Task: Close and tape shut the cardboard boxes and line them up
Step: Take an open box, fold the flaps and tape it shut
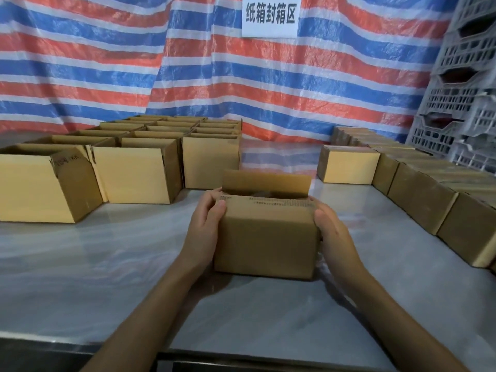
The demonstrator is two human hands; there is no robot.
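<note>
Two hands, one box. The left hand has its grip on the cardboard box at the top left corner, fingers curled over the rim and thumb on the near face. The right hand clasps the right end, thumb at the near corner, its fingers hidden behind. The box stands on the worktop at mid-front, far flap upright, near flap folded in.

To the left sits a block of open boxes: three in the front row, with further rows behind that cannot be counted surely. To the right runs a line of closed boxes, at least five, side against side. Behind them rises one stack of grey plastic crates. A striped tarp carries one white sign.
</note>
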